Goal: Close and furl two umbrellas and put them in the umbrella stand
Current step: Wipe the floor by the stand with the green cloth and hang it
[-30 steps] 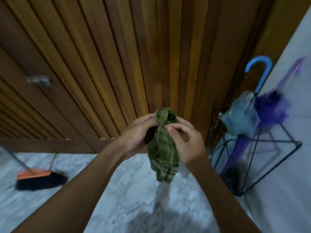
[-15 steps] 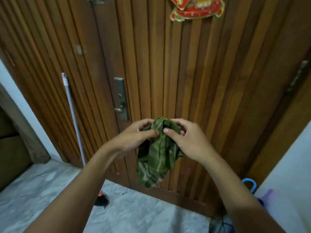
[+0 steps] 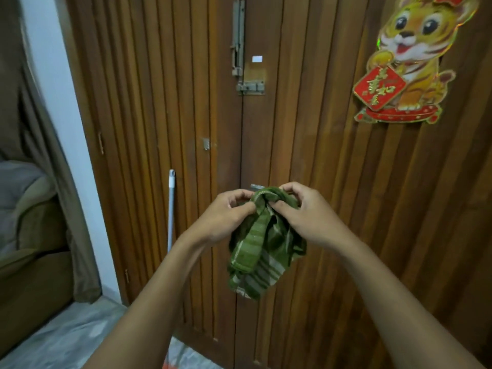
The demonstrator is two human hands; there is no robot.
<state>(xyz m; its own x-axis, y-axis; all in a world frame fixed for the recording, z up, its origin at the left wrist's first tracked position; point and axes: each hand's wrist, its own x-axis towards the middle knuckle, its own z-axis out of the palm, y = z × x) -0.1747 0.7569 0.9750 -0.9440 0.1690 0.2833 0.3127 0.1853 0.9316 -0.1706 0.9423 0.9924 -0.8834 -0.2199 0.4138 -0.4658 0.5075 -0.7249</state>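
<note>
Both my hands hold a green striped cloth (image 3: pixel 259 249) in front of the wooden door. My left hand (image 3: pixel 226 217) pinches its top edge from the left, and my right hand (image 3: pixel 306 217) pinches it from the right. The cloth hangs bunched below my fingers. No umbrella and no umbrella stand are in view at this moment.
A wooden slatted double door (image 3: pixel 319 155) fills the view, with a latch bolt (image 3: pixel 251 87) and a tiger decoration (image 3: pixel 407 62). A white broom handle (image 3: pixel 171 209) leans against the door at left. A curtain (image 3: pixel 53 182) and a sofa (image 3: pixel 29 235) stand at far left.
The view has tilted upward: the umbrella stand with the blue and purple umbrellas dropped out of sight. My hands kept hold of the green cloth and spread its top slightly.
</note>
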